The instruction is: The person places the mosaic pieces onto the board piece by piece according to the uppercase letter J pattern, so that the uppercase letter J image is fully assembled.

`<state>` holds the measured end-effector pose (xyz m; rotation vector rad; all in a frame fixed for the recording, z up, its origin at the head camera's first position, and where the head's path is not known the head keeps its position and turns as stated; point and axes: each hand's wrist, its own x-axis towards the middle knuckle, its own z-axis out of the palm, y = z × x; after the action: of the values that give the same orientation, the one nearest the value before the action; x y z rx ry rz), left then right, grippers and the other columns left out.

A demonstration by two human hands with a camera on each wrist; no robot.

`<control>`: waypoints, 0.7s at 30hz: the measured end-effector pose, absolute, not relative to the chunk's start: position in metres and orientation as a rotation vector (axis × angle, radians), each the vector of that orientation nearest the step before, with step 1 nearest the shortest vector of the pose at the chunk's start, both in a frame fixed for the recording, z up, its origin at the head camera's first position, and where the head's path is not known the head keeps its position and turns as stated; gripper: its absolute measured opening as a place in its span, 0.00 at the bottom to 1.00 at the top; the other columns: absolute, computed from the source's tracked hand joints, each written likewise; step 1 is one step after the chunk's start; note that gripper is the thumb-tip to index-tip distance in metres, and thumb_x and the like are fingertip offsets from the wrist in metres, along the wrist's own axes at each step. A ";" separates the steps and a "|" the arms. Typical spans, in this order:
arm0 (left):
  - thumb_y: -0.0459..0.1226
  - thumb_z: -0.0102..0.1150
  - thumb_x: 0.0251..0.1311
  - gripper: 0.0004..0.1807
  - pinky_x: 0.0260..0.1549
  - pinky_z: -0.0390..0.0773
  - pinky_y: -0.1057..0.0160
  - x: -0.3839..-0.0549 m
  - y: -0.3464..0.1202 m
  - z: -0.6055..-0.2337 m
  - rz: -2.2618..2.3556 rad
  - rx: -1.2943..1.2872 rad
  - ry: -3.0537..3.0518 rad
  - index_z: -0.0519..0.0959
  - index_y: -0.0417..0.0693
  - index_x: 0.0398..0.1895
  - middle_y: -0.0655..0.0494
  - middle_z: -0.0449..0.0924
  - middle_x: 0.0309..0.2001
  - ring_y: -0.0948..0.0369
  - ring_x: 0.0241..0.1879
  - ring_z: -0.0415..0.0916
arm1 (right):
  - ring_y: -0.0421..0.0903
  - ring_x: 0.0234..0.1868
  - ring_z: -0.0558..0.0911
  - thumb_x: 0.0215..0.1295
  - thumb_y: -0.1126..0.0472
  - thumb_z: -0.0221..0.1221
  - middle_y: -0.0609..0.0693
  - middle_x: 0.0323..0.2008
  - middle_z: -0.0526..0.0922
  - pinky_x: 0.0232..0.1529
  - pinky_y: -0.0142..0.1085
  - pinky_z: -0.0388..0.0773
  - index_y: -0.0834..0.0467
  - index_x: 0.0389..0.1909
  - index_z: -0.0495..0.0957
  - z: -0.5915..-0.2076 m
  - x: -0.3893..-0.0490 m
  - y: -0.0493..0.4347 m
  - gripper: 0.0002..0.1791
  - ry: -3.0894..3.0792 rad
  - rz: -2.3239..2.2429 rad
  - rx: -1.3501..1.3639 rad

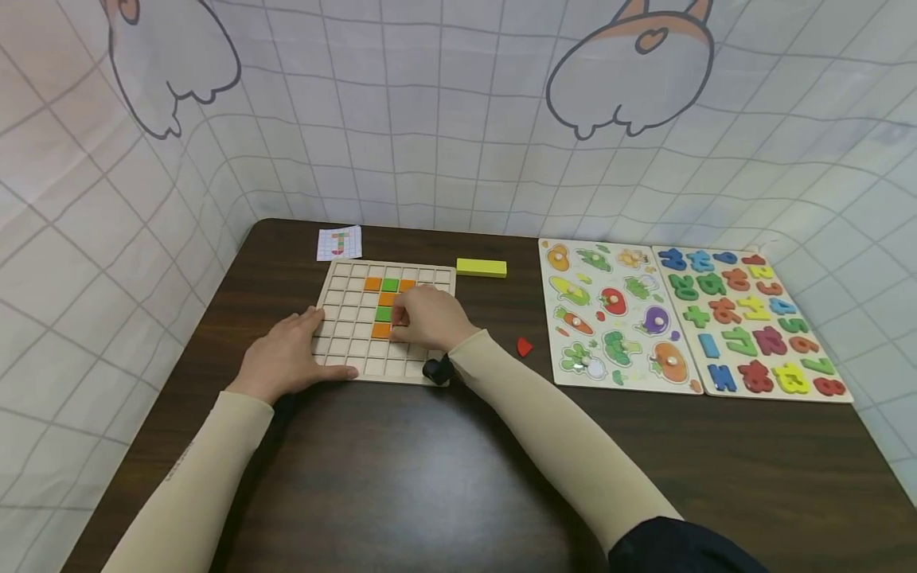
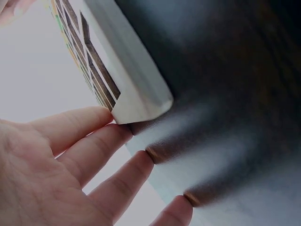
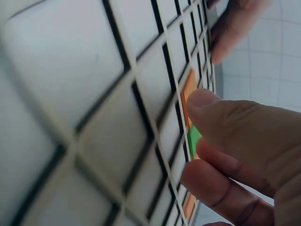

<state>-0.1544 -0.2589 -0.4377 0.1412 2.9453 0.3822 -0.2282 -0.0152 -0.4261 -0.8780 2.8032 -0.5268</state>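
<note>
A pale wooden grid board (image 1: pixel 344 318) lies on the dark table, several orange and green square tiles seated in its cells. My left hand (image 1: pixel 282 358) rests at the board's left side, fingers spread and thumb along the near edge. In the left wrist view, fingertips (image 2: pixel 106 114) meet the board's corner (image 2: pixel 146 103). Over the board, my right hand (image 1: pixel 428 318) bends loosely beside the tile column. The right wrist view shows its thumb (image 3: pixel 204 101) at an orange tile (image 3: pixel 188 92), apart from the fingers, with a green tile (image 3: pixel 194 139) visible in the gap. Its palm is hidden.
Behind the board lie a card with a coloured pattern (image 1: pixel 339 243) and a yellow bar (image 1: pixel 481 268). A small red piece (image 1: pixel 524 347) sits to the right. Beyond it are a vegetable puzzle board (image 1: pixel 595 370) and a number puzzle board (image 1: pixel 691 338). Patterned cloth surrounds the table.
</note>
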 end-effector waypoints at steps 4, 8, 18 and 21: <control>0.75 0.70 0.43 0.71 0.64 0.72 0.30 -0.154 -0.258 -0.438 0.378 0.137 2.943 0.58 0.37 0.80 0.33 0.57 0.80 0.33 0.78 0.58 | 0.41 0.35 0.79 0.64 0.49 0.71 0.43 0.31 0.84 0.38 0.36 0.77 0.49 0.35 0.85 -0.426 -0.229 0.005 0.09 2.814 -0.549 -0.838; 0.73 0.72 0.44 0.70 0.64 0.72 0.29 -0.154 -0.256 -0.436 0.381 0.137 2.941 0.58 0.37 0.80 0.32 0.57 0.80 0.33 0.78 0.57 | 0.41 0.33 0.80 0.64 0.54 0.71 0.43 0.30 0.85 0.37 0.35 0.77 0.49 0.33 0.85 -0.426 -0.230 0.033 0.05 2.786 -0.605 -0.831; 0.75 0.70 0.43 0.71 0.65 0.70 0.28 -0.154 -0.256 -0.437 0.395 0.123 2.922 0.57 0.38 0.81 0.32 0.56 0.80 0.33 0.78 0.56 | 0.41 0.36 0.84 0.67 0.59 0.69 0.45 0.35 0.90 0.45 0.39 0.83 0.52 0.38 0.86 -0.427 -0.233 0.115 0.02 2.697 -0.640 -0.824; 0.76 0.70 0.42 0.72 0.64 0.70 0.28 -0.154 -0.256 -0.437 0.395 0.127 2.920 0.56 0.39 0.81 0.32 0.55 0.80 0.33 0.78 0.56 | 0.41 0.35 0.84 0.67 0.60 0.69 0.46 0.35 0.90 0.43 0.39 0.83 0.53 0.39 0.86 -0.425 -0.231 0.134 0.02 2.683 -0.619 -0.823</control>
<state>-0.1543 -0.2561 -0.4372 0.1270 2.9201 0.3951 -0.2307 0.1337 -0.4249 -0.8234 2.6832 -0.6191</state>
